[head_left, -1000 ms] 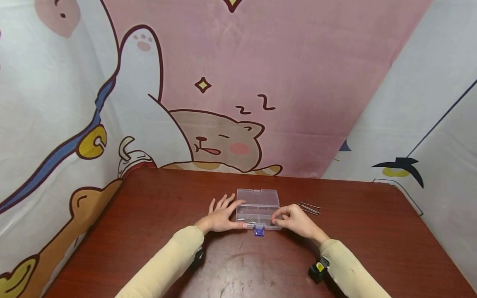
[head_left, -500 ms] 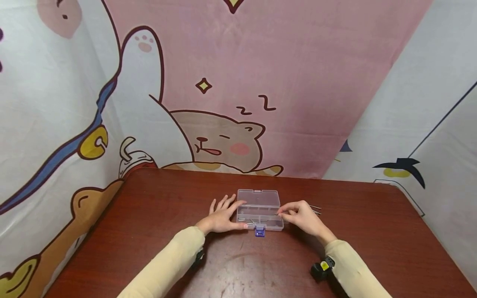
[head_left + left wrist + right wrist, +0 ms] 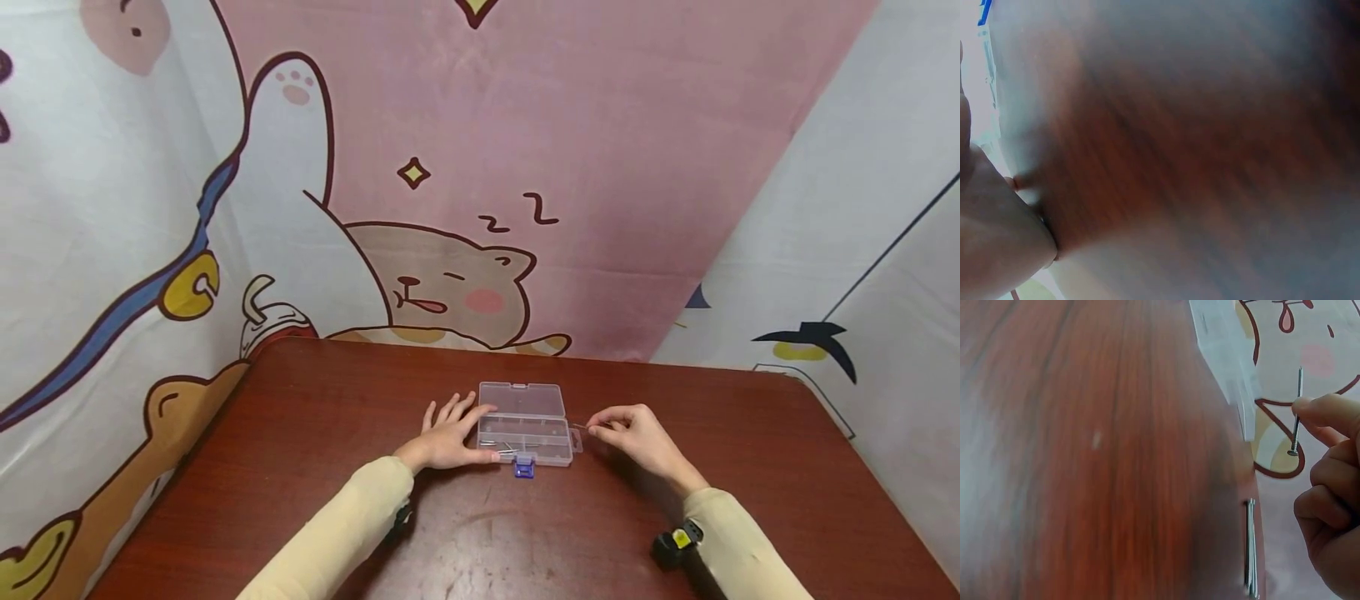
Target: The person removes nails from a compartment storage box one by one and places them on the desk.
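In the head view a clear plastic divided box [image 3: 544, 452] lies with its lid tipped back and a blue latch [image 3: 524, 467] at the front. Several nails [image 3: 501, 451] lie in its front compartments. My left hand [image 3: 446, 437] rests at the box's left side, fingers spread, thumb at the front edge and index finger near the hinge. Just right of the box, my right hand [image 3: 637, 437] pinches one nail [image 3: 1297, 415] between thumb and index finger, head end down in the right wrist view. Loose nails [image 3: 1250, 550] lie on the table, hidden behind that hand in the head view.
A clear hang tab [image 3: 577, 440] sticks out from the box's right side. The brown wooden table [image 3: 480, 533] runs back to a printed cloth [image 3: 600, 167] with a sleeping cartoon cat. The left wrist view is mostly blurred tabletop.
My right hand has moved right, from over the box's front right compartment to beside the box, with a nail between its fingertips. My left hand and the box stay about in place.
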`<state>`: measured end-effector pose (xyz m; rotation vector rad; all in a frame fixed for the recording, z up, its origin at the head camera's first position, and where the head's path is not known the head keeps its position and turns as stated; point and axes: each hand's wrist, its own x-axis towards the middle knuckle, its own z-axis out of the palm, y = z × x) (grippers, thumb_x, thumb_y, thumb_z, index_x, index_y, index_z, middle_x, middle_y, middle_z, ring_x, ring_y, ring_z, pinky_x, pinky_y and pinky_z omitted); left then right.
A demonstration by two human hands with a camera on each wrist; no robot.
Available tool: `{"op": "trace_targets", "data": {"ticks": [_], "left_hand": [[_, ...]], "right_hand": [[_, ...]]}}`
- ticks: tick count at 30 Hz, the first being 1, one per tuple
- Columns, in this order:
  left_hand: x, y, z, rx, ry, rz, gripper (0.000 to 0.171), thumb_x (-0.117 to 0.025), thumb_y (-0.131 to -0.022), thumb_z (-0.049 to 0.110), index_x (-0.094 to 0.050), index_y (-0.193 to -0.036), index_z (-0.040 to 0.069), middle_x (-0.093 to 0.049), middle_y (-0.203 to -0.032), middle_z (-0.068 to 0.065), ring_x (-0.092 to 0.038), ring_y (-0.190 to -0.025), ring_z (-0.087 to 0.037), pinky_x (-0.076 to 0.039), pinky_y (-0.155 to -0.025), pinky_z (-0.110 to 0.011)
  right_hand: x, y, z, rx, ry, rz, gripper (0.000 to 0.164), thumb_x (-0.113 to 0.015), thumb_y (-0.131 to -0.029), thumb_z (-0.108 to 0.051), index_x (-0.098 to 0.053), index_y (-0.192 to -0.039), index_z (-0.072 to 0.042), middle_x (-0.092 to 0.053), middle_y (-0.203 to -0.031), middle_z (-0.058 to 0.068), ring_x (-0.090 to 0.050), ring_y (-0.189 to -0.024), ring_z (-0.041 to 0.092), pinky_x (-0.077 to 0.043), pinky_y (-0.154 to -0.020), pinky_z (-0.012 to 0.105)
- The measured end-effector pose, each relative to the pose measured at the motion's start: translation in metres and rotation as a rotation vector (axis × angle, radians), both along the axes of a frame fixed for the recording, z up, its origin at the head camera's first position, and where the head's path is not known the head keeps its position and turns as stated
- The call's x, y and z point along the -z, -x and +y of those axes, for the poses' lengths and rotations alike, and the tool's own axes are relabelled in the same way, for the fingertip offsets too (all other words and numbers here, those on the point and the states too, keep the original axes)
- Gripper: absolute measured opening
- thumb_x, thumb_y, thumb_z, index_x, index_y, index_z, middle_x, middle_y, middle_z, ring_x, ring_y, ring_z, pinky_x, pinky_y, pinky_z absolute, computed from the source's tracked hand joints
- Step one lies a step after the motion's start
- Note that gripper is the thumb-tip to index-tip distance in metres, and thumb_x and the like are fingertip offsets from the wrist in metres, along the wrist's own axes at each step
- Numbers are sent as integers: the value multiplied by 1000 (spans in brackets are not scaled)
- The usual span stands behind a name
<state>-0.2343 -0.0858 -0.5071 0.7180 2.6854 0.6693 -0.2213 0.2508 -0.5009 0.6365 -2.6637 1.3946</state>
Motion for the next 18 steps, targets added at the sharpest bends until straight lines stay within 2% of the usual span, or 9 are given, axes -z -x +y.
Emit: {"op": "trace_targets", "data": {"ticks": [2, 5, 9, 12, 15, 18], "left_hand": [[0, 0, 0, -1, 5, 6, 81, -63, -82, 63, -33, -149, 28, -16, -159, -13, -9, -144, -36, -1, -107, -63], [0, 0, 1, -3, 8, 14, 81, -64, -82, 63, -34, -149, 29, -17, -159, -12, -10, -144, -36, -1, -107, -63], [0, -1, 1, -4, 11, 10, 81, -64, -82, 64, -34, -149, 30, -16, -159, -12, -10, -144, -35, 0, -108, -62], [0, -1, 1, -5, 11, 8, 81, -63, -82, 64, -33, -149, 30, -16, -159, -11, -9, -144, -35, 0, -108, -62], [0, 0, 0, -4, 9, 7, 80, -63, -82, 64, -33, -149, 31, -15, -159, -11, -8, -144, -35, 0, -108, -62], [0, 0, 0, -3, 6, 8, 80, -63, -82, 64, -34, -149, 31, -16, -159, -12, -9, -144, -35, 0, -107, -62]], "right_hand": [[1, -1, 5, 9, -11, 0, 4, -75, -85, -9, -74, -87, -6, -41, -58, -11, -28, -49, -2, -25, -43, 21], [3, -1, 13, 23, -35, 7, 3, -75, -84, -8, -74, -87, -9, -45, -61, -9, -27, -49, -2, -25, -43, 21], [5, -2, 21, 32, -56, 8, 4, -74, -84, -6, -74, -86, -8, -58, -70, -5, -27, -50, -2, -25, -44, 21], [5, -3, 28, 39, -74, 6, 3, -74, -84, -5, -73, -87, -5, -62, -75, -3, -26, -50, -2, -26, -44, 22], [4, -4, 33, 52, -97, 2, 3, -73, -85, -7, -73, -87, -4, -57, -68, -6, -25, -50, -2, -26, -44, 22], [5, -5, 38, 67, -132, -5, 4, -73, -86, -9, -73, -87, -6, -44, -60, -11, -25, -49, -2, -26, -45, 21]]}}
